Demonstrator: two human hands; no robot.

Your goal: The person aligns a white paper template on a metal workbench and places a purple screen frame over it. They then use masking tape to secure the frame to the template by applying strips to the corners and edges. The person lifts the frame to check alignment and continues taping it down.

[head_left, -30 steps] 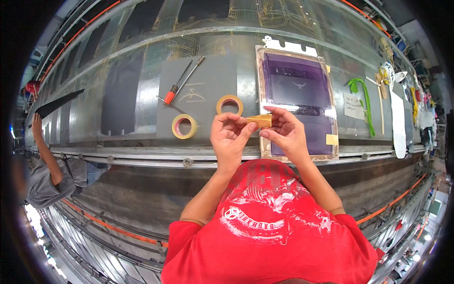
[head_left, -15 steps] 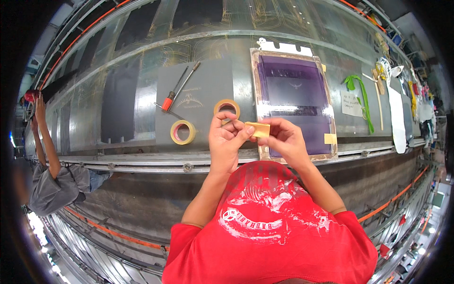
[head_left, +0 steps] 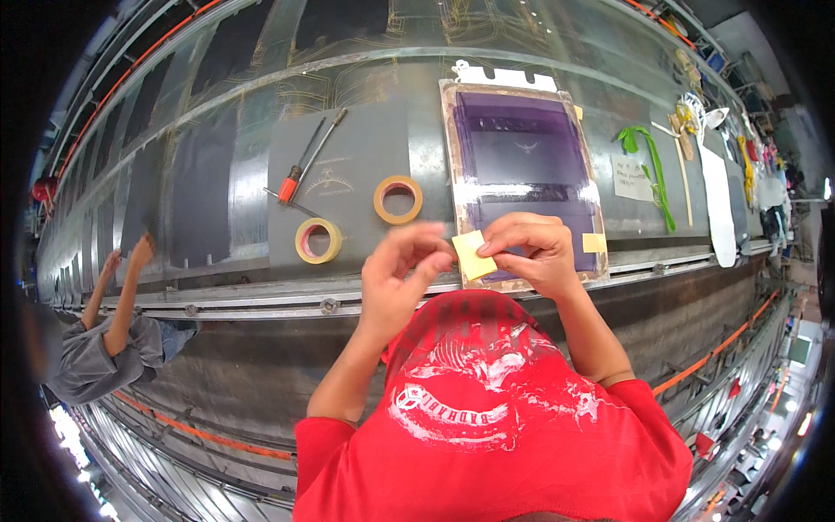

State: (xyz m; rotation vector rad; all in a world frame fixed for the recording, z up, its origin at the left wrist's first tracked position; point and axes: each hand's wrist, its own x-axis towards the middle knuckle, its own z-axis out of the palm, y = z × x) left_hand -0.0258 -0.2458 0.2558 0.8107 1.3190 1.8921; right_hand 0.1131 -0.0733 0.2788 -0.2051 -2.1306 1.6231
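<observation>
Fingers of the right hand are pinched together on a small folded yellow piece, while those of the left hand stand parted just beside its left edge, too blurred to tell whether they touch it.

Beneath everything runs a long metal-topped desk, its edges bowed by the lens. At its far left another person, dressed in grey, reaches both arms over the surface. Near the middle lies a purple framed screen, with a notched white strip along its top. To its left is a flat grey sheet. Well to the right, a long white strip lies beyond a looped green band, which partly covers a handwritten paper note.

On the grey sheet rest a brown tape roll, a pale tape roll and a red-handled tool. The yellow piece appears over the screen's lower left corner; a yellow tab sits at the frame's right side.
</observation>
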